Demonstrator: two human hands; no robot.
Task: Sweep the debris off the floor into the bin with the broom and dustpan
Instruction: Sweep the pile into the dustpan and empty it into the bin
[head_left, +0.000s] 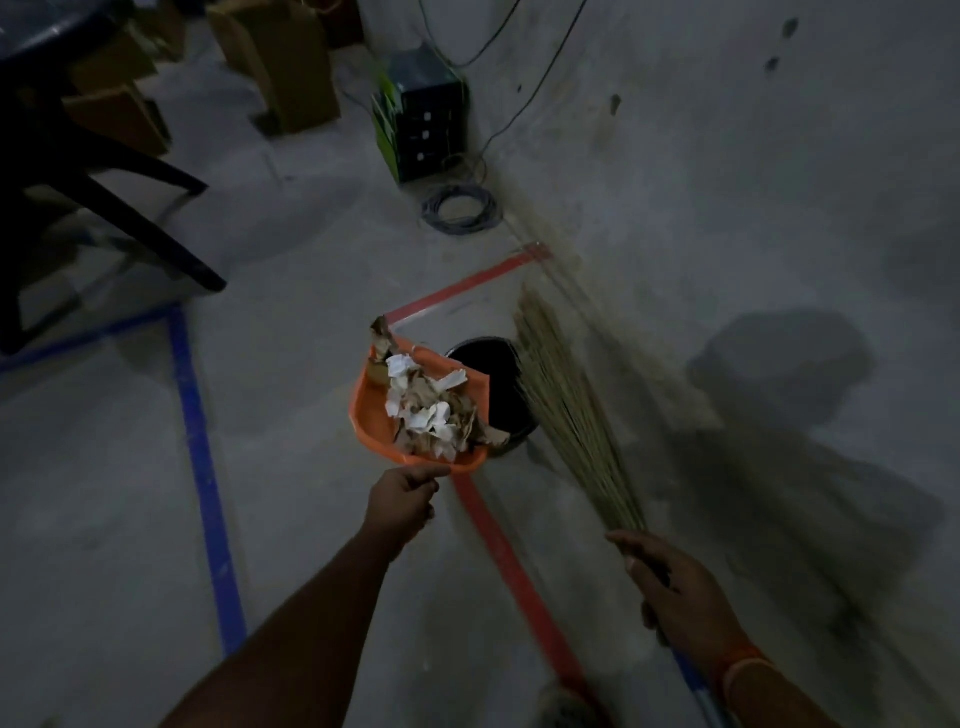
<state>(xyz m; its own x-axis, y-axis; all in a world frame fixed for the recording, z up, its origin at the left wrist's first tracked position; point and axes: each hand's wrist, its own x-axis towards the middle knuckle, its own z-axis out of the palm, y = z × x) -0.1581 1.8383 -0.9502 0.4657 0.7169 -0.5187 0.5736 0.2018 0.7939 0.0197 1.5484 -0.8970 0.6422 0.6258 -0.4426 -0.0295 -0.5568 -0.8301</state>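
Two bare hands occupy the near field. Left hand (402, 499), fingers curled tight around the handle of the orange dustpan (374, 415), holds the pan raised and tilted beside the bin. Right hand (675, 592), fingers wrapped around the neck of the broom (566, 405), keeps its straw bristles fanned up and away, overlapping the bin's right rim. Debris (431, 410), torn white and brown paper scraps, lies heaped in the pan. Black bin (493, 374) stands on the grey floor (291, 467) just behind the pan, close to the wall. Red tape (514, 566) and blue tape (200, 457) cross the floor. Farther off: coiled cable (460, 210), a dark box (421, 114), cardboard cartons (291, 67).
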